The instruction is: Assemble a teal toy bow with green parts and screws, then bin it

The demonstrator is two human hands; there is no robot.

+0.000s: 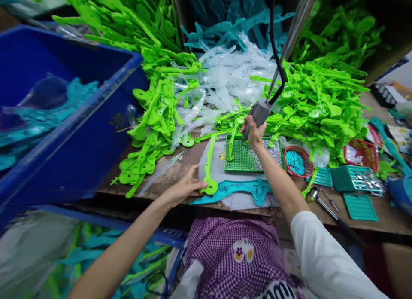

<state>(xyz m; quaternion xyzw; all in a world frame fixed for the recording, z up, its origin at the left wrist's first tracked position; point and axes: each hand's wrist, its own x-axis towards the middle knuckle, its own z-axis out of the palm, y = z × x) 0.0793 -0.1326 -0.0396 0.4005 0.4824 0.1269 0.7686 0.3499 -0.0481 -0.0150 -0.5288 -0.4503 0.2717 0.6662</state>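
Observation:
My left hand (188,184) pinches the round end of a long lime-green plastic part (210,161) between thumb and fingers, at the front of the bench. In my right hand (255,133) is a grey electric screwdriver (262,110), hung from above on a rod and black cable. Its tip is hidden behind the hand, over a green perforated tray (254,171) of small silvery screws. Another lime-green part (230,149) lies across the tray's left side. A teal plastic part (233,189) lies flat along the near edge, beside my left hand.
Lime-green parts (322,105) and clear plastic pieces (225,75) are heaped behind. A deep blue bin (119,84) stands left. To the right are a red basket (310,170) of teal pieces, teal trays (360,206) and a black-handled hammer (334,217).

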